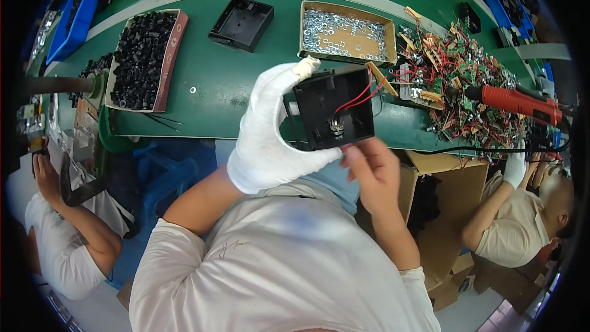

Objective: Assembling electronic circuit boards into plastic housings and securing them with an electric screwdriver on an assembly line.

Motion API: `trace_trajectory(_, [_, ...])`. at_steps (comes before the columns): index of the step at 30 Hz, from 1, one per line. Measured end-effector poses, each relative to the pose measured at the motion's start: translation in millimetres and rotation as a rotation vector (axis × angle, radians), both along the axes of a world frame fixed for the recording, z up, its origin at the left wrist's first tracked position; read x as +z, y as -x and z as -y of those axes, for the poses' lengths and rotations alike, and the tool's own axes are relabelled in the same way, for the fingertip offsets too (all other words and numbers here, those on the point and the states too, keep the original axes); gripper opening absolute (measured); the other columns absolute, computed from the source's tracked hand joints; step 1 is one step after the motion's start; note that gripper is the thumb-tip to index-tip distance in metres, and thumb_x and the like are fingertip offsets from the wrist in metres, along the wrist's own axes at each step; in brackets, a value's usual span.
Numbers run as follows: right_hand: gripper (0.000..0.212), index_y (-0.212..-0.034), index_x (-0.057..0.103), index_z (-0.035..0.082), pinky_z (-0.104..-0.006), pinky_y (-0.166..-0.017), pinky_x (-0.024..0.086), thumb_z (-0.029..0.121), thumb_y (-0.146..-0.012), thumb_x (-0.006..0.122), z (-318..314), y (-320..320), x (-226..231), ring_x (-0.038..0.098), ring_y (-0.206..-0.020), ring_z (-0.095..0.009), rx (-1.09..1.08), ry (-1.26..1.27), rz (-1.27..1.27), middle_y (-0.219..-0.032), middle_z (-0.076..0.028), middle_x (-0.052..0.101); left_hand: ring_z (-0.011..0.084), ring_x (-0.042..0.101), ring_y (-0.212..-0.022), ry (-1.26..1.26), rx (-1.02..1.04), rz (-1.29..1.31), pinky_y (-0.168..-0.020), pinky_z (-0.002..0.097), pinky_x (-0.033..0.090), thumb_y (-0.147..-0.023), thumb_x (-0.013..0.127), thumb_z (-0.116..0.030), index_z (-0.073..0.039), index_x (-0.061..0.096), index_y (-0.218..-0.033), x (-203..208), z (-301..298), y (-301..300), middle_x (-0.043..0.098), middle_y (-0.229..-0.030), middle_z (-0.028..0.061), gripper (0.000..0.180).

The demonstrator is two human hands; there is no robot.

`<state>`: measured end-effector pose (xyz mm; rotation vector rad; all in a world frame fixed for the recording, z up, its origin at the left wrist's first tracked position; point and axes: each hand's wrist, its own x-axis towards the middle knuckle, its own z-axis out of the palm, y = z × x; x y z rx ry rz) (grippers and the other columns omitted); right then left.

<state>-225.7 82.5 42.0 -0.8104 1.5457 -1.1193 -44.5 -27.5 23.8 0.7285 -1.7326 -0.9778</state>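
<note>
My left hand (261, 132), in a white glove, grips a black plastic housing (313, 114) by its left side, its open face toward me. Inside the housing sits a small metal component (335, 126) against the lower wall. Two red wires (359, 99) run from it to a small circuit board (382, 79) hanging over the upper right corner. My bare right hand (375, 172) is at the lower right edge of the housing, thumb and fingers curled together and slightly blurred. Whatever is between its fingertips is too small or hidden to make out.
Beyond the housing lie a second black housing (243, 23) and a box of metal washers or nuts (349, 56). A box of black knobs (179, 55) stands left, a heap of wired circuit boards (473, 80) right. A red electric screwdriver (516, 103) hangs over the heap. Co-workers sit either side.
</note>
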Motion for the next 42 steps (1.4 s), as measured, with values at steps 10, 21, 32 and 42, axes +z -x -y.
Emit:
trace_trajectory(10, [0.004,-0.094,0.074,-0.002,-0.0247,-0.059,0.043,0.0,-0.093,0.072,-0.3,9.8,-22.6,0.054,-0.063,-0.012,0.117,0.216,0.068,-0.081,-0.004,0.066,0.0378,0.058,-0.131,0.139,-0.086,0.117,-0.108,0.0462,0.052,-0.06,0.093,-0.005,-0.009,0.054,-0.146,7.7,-1.3,-2.5,0.055,-0.144,0.0201,0.095])
trace_trajectory(21, [0.002,-0.087,0.075,-0.003,-0.0267,-0.054,0.035,-0.003,-0.085,0.075,-2.6,11.5,-28.7,0.045,-0.058,-0.012,0.104,0.378,-0.356,-0.07,-0.002,0.059,0.0408,0.057,-0.127,0.153,-0.187,0.319,-0.106,0.0467,0.047,-0.065,0.09,-0.013,-0.006,0.076,-0.097,24.6,1.6,10.8,0.056,-0.142,0.023,0.035])
trace_trajectory(32, [0.015,-0.09,0.081,0.003,-0.0389,-0.063,0.052,0.016,-0.084,0.077,73.2,135.9,38.7,0.062,-0.064,-0.031,0.171,-0.046,-1.398,-0.08,-0.011,0.075,0.0328,0.056,-0.129,-0.862,-0.164,-0.16,-0.112,0.0377,0.039,-0.08,0.086,-0.015,-0.001,0.078,-0.101,-35.0,-13.1,-7.1,0.064,-0.136,0.0156,0.027])
trace_trajectory(42, [0.013,-0.084,0.08,0.008,-0.0462,-0.066,0.056,0.017,-0.079,0.072,117.5,162.9,24.0,0.069,-0.069,-0.043,0.667,-0.114,-1.572,-0.08,-0.018,0.075,0.02,0.058,-0.107,-0.966,-0.248,-0.253,-0.097,0.0292,0.041,-0.092,0.075,-0.018,-0.002,0.079,-0.106,-24.3,-17.7,-5.0,0.066,-0.116,0.0049,0.021])
